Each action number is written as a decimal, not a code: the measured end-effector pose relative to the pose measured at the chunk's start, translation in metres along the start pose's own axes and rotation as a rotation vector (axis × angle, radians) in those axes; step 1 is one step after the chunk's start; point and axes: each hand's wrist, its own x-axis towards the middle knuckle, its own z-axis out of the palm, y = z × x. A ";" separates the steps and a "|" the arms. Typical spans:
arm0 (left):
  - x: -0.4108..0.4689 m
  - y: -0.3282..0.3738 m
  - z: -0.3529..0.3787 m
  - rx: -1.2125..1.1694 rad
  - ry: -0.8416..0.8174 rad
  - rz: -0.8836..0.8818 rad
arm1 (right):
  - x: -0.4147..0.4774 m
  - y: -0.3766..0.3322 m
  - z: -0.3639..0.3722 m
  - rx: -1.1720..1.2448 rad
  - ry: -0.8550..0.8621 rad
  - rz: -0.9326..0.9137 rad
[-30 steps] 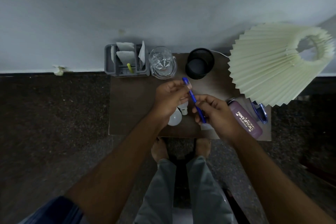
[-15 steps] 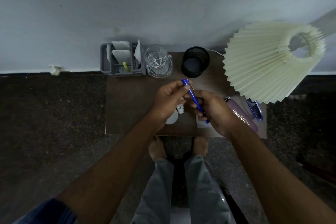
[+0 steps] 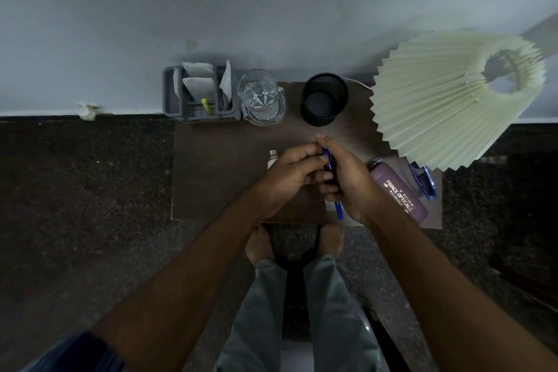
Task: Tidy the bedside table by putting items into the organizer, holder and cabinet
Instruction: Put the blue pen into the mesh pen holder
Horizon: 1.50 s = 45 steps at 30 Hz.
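One item bears legible marking: the purple spectacle case (image 3: pixel 398 192), lying on the right part of the surface (image 3: pixel 217 166), toward its near edge.

Lettering is pale on the purple lid and runs lengthwise along the case, so it reads on a slant in the head view.

- Main line, large capitals: "PRINCE OPTICALS".
- Second line, smaller capitals, directly beneath the main line: "ROURKELA". The last letters are faint and the reading is less certain.
- Third line, very small characters above the main line: apparently a row of digits, too small to read.
- A small pale mark follows the lettering at the near end of the case. It cannot be made out.
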 end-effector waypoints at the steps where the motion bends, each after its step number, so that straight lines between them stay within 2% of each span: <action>1: 0.000 0.002 0.000 0.005 0.003 0.014 | 0.001 -0.001 0.001 0.006 0.006 -0.013; 5: 0.002 0.013 0.001 0.014 0.067 0.068 | 0.005 -0.011 0.005 -0.013 -0.017 -0.110; 11: 0.012 0.040 -0.009 0.087 0.246 0.197 | 0.006 -0.031 -0.001 -0.070 -0.073 -0.395; 16: 0.027 0.070 -0.017 0.123 0.360 0.306 | 0.009 -0.052 -0.011 -0.104 -0.052 -0.567; 18: 0.034 0.082 -0.016 0.131 0.347 0.344 | 0.010 -0.062 -0.011 -0.138 -0.016 -0.659; 23: 0.053 0.103 -0.017 0.274 0.391 0.464 | 0.017 -0.082 -0.008 -0.269 0.235 -0.878; 26: 0.062 0.107 -0.017 0.373 0.453 0.521 | 0.028 -0.090 -0.007 -0.359 0.369 -0.904; 31: 0.080 0.097 -0.017 0.356 0.522 0.469 | 0.049 -0.090 -0.004 -0.444 0.519 -0.924; 34: 0.087 0.088 -0.020 0.387 0.552 0.437 | 0.062 -0.082 -0.003 -0.507 0.578 -0.883; 40: 0.092 0.072 -0.023 0.505 0.510 0.299 | 0.076 -0.071 0.001 -0.713 0.656 -0.791; 45: 0.088 0.065 -0.022 0.478 0.503 0.231 | 0.084 -0.067 0.008 -0.761 0.677 -0.676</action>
